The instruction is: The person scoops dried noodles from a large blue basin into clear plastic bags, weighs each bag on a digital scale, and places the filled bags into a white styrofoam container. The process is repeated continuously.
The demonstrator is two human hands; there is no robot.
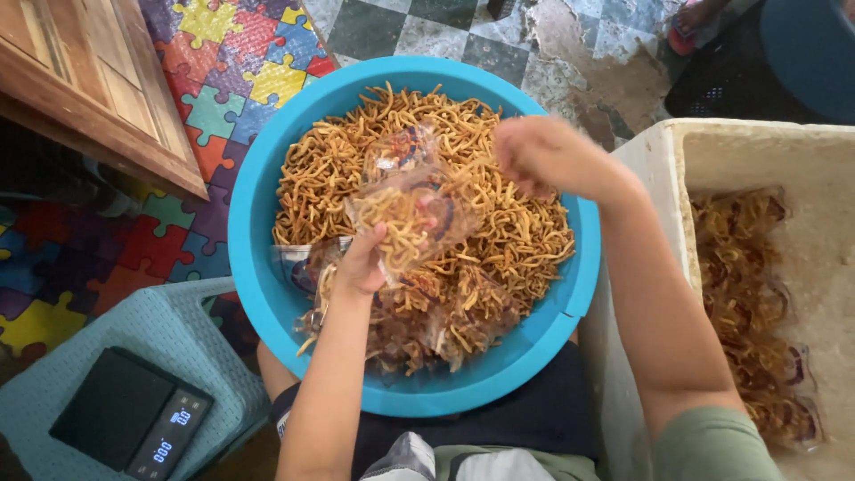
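Starting at the left, we see a black scale [129, 411] on a pale stool [183, 338], then our left hand [361, 263] pinching a clear bag [414, 209] of fried sticks over the blue basin [258, 223] heaped with them. Our right hand [534, 156] blurs, its grip unreadable. Filled bags [748, 303] line a white foam box [663, 169]; puzzle mat [223, 80] and tiles [534, 36] lie beyond.

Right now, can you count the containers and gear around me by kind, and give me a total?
Blue basin of fried snack sticks: 1
White foam box of packed bags: 1
Clear bag, partly filled, in the left hand: 1
Black digital scale: 1
Pale green stool under the scale: 1
Total: 5
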